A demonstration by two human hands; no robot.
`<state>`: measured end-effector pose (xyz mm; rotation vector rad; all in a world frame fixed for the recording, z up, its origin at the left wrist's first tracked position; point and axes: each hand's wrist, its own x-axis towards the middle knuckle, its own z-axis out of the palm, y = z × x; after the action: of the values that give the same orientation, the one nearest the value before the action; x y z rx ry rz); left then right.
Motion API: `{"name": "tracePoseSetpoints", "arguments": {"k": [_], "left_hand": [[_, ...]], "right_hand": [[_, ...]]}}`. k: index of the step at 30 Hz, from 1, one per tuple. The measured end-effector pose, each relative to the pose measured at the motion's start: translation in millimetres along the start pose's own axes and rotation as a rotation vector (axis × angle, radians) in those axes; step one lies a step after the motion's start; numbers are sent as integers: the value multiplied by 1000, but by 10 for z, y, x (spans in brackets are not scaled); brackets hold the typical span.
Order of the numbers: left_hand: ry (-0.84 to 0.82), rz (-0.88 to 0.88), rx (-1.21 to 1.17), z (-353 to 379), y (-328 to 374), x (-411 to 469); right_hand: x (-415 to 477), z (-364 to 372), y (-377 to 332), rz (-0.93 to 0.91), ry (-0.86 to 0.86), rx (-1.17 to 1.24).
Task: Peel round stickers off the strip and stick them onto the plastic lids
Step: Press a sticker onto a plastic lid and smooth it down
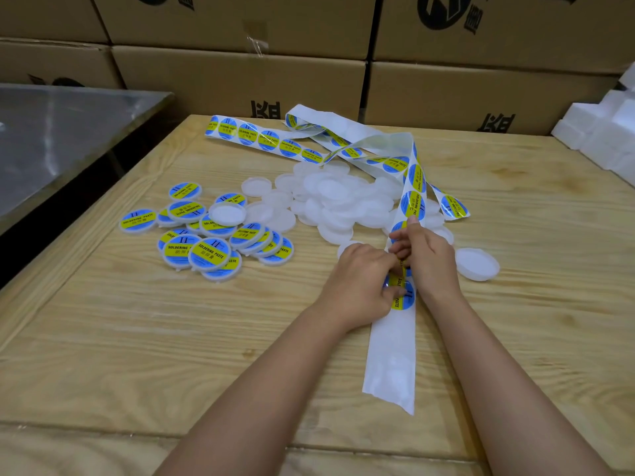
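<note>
Pale wooden table point(171, 338) up front, wall of stacked cardboard boxes point(240, 80) right behind it.

Dead centre: left grip point(364, 273) and right grip point(427, 259), pressed up against each other, both closed on the strip point(391, 355). Left fingers curled in, thumb down at the edge of a blue-and-yellow sticker point(403, 297), pinching the strip there. Can't tell whether the sticker's edge is lifted off the backing. Right fingers wrapped round the strip just past that sticker, one fingertip poking up along it.

Nearer the camera, a bare white tail of the strip lying flat on the table, nothing but empty backing. Past the grips, the rest of it climbing up and looping in a loose tangle over a heap of plain lids point(330, 197), more stickers all along it, far end lying near the boxes.

One loose lid point(477, 264) just to the right of the right grip, unlabelled. Off to the left, well apart from the grips, a pile of labelled lids point(213, 235), overlapping, "SOLDERING PASTE" readable on several.

Further out: shiny metal bench point(68, 121) at far left, white foam blocks point(611, 132) at the right edge.
</note>
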<state>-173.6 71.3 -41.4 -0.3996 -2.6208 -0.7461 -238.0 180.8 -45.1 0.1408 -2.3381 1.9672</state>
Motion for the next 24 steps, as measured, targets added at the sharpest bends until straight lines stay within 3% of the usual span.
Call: {"name": "tracePoseSetpoints", "arguments": {"k": [4,9,14,20,24], "left_hand": [[81,-59,-212,-67,16,-33],[154,-358,-688,-225,-67,-24],[440,-536,-1011,-326,-258,5],[521,-601,-1125,-295,-337,30],[498,-597,-1110,-276,-329,32]], "right_hand": [[-4,-5,-15,18,-3,17],[-11,-26,-30,36,-6,59],[-18,-36,-58,21,-33,82],[-57,-40,-122,-197,0,-57],[-90,26,-166,-205,-115,27]]}}
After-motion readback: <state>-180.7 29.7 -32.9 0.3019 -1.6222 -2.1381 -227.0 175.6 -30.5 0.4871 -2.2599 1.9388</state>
